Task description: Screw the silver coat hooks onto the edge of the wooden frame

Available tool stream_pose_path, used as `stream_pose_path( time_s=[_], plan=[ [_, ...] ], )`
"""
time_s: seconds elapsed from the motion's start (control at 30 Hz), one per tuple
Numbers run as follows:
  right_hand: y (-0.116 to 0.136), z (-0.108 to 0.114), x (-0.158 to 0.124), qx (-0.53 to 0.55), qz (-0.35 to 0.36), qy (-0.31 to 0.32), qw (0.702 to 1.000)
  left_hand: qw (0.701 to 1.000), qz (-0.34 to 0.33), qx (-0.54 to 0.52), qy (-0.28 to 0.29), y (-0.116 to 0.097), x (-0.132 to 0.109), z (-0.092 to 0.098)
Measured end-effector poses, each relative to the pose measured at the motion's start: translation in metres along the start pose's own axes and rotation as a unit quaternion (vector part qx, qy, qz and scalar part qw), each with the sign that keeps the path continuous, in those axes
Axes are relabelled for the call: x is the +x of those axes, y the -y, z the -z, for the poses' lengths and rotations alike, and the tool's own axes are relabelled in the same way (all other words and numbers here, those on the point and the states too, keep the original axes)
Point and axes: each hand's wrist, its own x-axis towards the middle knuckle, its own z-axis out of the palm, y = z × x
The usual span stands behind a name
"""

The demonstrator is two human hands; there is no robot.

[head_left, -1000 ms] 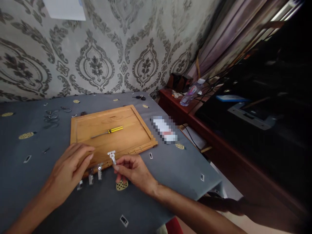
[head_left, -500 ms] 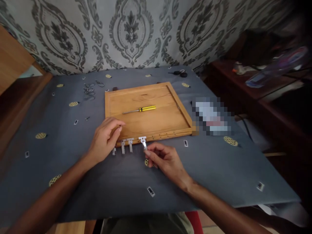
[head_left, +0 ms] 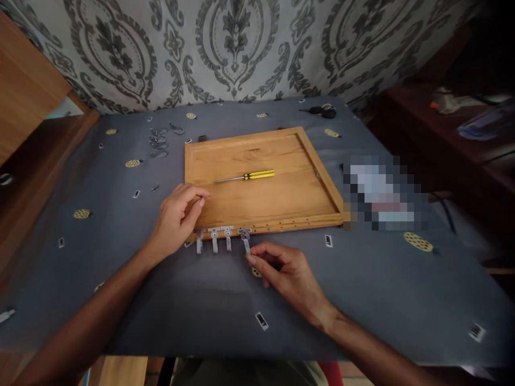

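Observation:
A framed wooden board (head_left: 257, 198) lies flat on the cloth-covered table. Along its near edge, several metal hooks with T-shaped tops, such as the second hook (head_left: 214, 240), hang from the left part. My right hand (head_left: 287, 268) pinches the lower end of the rightmost metal hook (head_left: 245, 236), whose wide top is against the board's edge. Over the board's near left corner, my left hand (head_left: 177, 220) has thumb and index finger pressed together; anything tiny between them is too small to make out. A yellow-and-black screwdriver (head_left: 257, 175) rests on the board, tip to the left.
Several loose metal hooks (head_left: 159, 142) lie at the back left, and a small screw-like piece (head_left: 155, 188) lies left of the board. Black-handled keys or a similar item (head_left: 322, 111) sit at the back right. A blurred-out object (head_left: 382, 193) is right of the board.
The view has shifted, so the board and other things appear farther right. My right hand still pinches the hook at the board's edge; my left hand keeps its pinch near the corner.

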Motion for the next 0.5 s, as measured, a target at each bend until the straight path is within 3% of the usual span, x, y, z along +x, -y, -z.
stream_pose_path(
  time_s=[0.5],
  plan=[
    [-0.0009,-0.0001,-0.0002,-0.005,0.006,-0.004,1.000,0.999,0.017,0.002,0.040,-0.0022,-0.0005,0.0005]
  ],
)
